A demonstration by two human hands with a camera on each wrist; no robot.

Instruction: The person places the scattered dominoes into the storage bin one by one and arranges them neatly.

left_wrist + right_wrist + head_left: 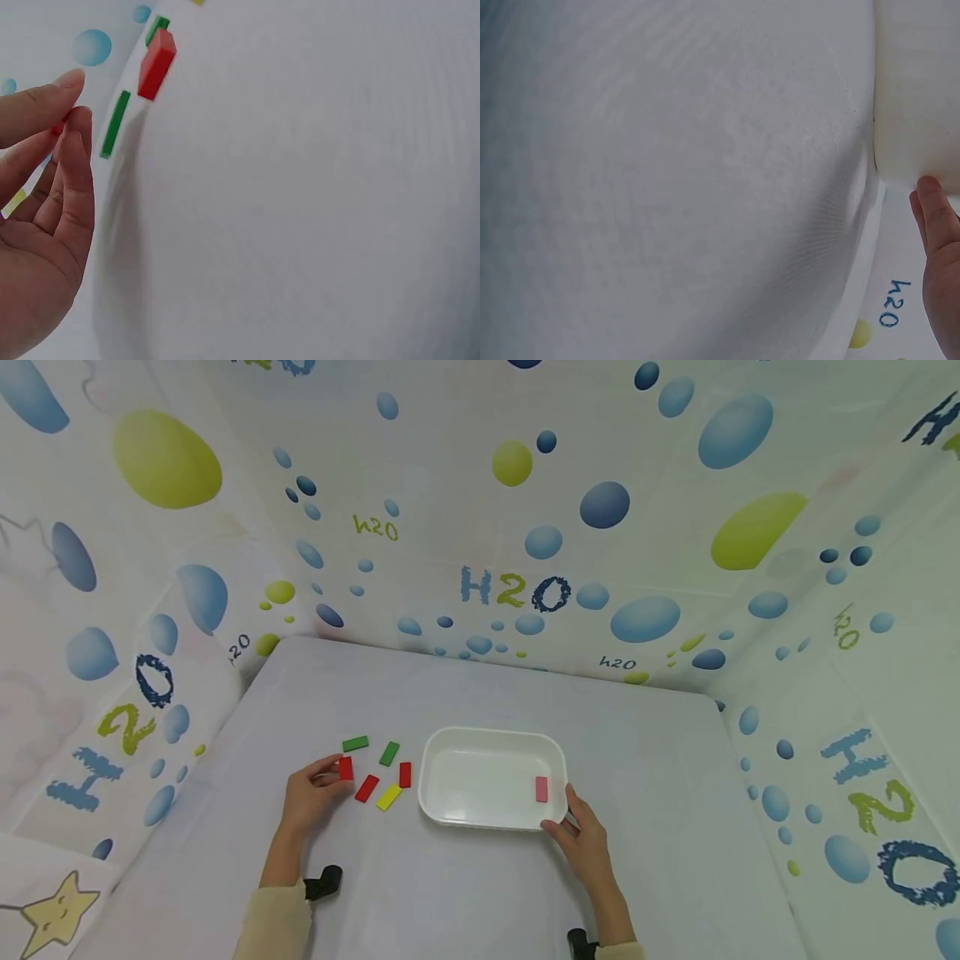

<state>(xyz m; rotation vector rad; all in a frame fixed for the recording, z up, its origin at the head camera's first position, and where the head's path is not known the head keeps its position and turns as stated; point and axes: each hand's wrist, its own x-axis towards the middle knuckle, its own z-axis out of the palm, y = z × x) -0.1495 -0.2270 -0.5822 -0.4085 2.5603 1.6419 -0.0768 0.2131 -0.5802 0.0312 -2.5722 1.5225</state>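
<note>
My left hand (307, 795) pinches a small red block (346, 768) between thumb and fingertips, at the left edge of a loose group of blocks. In the left wrist view only a sliver of that red block (58, 128) shows between the fingers. My right hand (587, 843) grips the near right corner of a white tray (480, 821), thumb at the front rim and fingers along the right side. The right wrist view shows fingertips against the outer wall of the tray (919, 90). A pinkish-red block (542, 789) lies inside, toward the tray's right end.
Between left hand and tray lie two green blocks (389, 753), two more red blocks (367, 788) and a yellow block (389, 797). A pale cloth covers the table (480, 902). Behind and at both sides hangs a white curtain (450, 468) printed with bubbles and letters.
</note>
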